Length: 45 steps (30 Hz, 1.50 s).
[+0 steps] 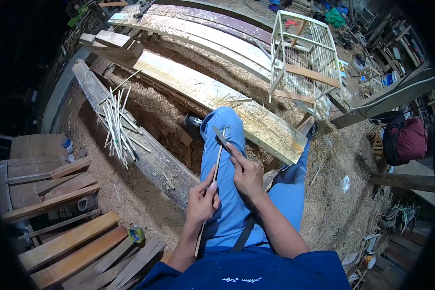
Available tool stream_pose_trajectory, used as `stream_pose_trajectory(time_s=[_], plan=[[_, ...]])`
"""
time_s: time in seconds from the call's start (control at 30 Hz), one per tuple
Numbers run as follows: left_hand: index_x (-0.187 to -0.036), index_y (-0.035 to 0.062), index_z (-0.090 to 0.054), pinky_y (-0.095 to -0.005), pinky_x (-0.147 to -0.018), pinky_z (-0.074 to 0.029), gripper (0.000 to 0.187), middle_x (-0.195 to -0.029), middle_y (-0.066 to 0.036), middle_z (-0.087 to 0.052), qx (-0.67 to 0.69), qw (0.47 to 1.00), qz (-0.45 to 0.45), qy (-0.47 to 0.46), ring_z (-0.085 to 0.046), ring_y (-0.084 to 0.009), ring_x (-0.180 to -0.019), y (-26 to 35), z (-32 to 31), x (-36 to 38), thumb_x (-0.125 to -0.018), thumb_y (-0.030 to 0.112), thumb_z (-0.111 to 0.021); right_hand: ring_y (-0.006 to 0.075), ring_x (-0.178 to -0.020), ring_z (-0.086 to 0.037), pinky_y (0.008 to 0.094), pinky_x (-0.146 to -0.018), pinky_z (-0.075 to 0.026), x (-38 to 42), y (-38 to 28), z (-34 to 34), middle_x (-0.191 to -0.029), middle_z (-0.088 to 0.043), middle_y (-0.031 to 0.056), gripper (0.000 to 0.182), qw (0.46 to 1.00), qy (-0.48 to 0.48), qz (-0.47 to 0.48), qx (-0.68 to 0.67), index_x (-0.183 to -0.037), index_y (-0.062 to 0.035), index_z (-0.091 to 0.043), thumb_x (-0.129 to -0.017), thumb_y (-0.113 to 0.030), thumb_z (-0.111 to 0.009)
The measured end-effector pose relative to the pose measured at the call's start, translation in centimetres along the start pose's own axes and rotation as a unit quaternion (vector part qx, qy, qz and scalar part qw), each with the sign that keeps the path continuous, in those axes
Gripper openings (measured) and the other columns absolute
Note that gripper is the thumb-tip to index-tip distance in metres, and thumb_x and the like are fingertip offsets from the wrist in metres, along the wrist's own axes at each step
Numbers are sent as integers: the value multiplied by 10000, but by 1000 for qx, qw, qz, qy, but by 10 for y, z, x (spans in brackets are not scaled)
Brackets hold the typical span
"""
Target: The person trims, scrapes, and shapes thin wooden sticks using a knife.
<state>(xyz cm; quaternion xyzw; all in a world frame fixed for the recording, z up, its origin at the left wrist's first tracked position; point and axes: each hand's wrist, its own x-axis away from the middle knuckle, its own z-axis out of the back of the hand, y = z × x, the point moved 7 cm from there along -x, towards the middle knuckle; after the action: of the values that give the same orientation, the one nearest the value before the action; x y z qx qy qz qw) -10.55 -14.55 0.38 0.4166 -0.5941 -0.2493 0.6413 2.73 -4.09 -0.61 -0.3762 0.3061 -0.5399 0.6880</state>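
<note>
My left hand (pixel 203 200) is closed round a thin wooden stick (pixel 219 159), which runs up along my thigh and back past my left forearm. In my right hand (pixel 248 175) is a knife (pixel 221 137), its dark blade lying against the stick's upper part above my knee. The fingers of both hands are wrapped round what they hold. A bundle of similar pale sticks (pixel 115 124) rests on a weathered plank (pixel 152 153) to my left.
A long pale board (pixel 193 84) strewn with shavings stretches in front of me. Beyond it stands a slatted wooden cage (pixel 307 58). Cut boards (pixel 72 237) and a tape measure (pixel 136 234) lie at lower left. A maroon bag (pixel 411 141) is at right. Shavings cover the ground.
</note>
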Motion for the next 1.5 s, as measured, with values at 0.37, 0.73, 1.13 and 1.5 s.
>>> stream_pose_trajectory(time_s=[0.37,0.73,1.13,1.5], plan=[[-1438,121,-497,-223,-365,-317,419,-546,29,-470,-22,999,-41,-4,-413,-47,-411,18,-9,-22,-1021,153,-513,403,-850,-680,440,-710,-541,6,3,0,-1036,-679,223,398,999,9,3,-35,-1336,-242,-599,-952,-137,-582],[-1453,150,-480,-216,-360,-312,441,-608,47,-464,22,998,-60,15,-431,-38,-450,13,-11,-35,-1016,155,-537,412,-797,-672,502,-684,-518,7,4,-4,-900,-691,213,449,1000,-25,1,-3,-1382,-336,-541,-953,-206,-575],[-1445,66,-473,-199,-443,-346,429,-603,55,-464,-13,1000,21,14,-437,-24,-483,-21,-4,46,-1016,76,-500,393,-731,-676,468,-632,-508,-1,3,2,-885,-672,240,451,1000,-5,-19,21,-1354,-301,-577,-932,-145,-601],[-1447,96,-479,-221,-388,-322,421,-539,43,-471,2,998,-55,17,-423,-34,-435,19,-15,-43,-1028,141,-500,415,-737,-667,483,-632,-510,12,2,3,-837,-671,241,430,999,-11,25,-25,-1375,-309,-556,-957,-214,-585]])
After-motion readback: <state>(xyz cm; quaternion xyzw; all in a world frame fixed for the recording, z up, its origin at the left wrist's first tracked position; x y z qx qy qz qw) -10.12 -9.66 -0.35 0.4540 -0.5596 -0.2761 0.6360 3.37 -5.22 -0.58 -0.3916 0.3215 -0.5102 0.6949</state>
